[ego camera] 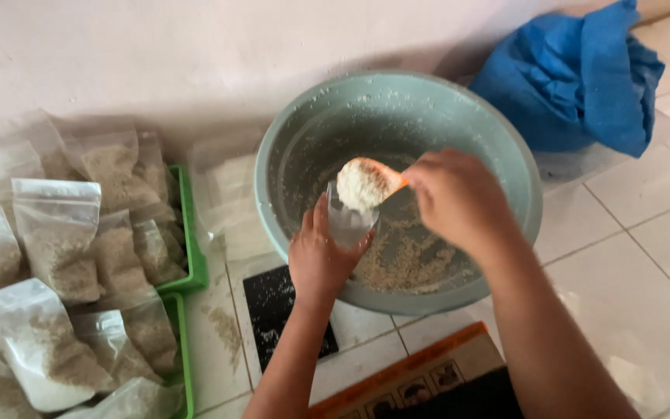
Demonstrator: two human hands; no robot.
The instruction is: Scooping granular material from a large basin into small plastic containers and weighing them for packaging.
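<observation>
Along the left edge of the frame, clear plastic bags (pixel 56 233) filled with pale crumbs are heaped in green trays (pixel 189 256), their tops folded over and overlapping so the trays show only at their right rims. Just right of them, low in the middle, a small black scale (pixel 273 310) dusted with crumbs lies flat on the white tiled floor (pixel 645 233), partly tucked under the rim of the bowl. The left hand (pixel 318 260) rises from the bottom centre, its fingers wrapped closed around a small clear bag (pixel 349 221) that it holds upright over the near inner wall of the grey-green bowl (pixel 288 155). Right above the bag's mouth hangs an orange scoop (pixel 366 182) heaped with white crumbs, pinched by its handle in the curled, closed fingers of the right hand (pixel 459 198), whose forearm crosses the bowl's right side and hides part of the rim. Loose crumbs (pixel 412 260) lie in the bowl's bottom. At the bottom centre sits a cardboard box edge (pixel 412 372). In the upper right, a crumpled blue cloth (pixel 575 77) rests against the wall.
</observation>
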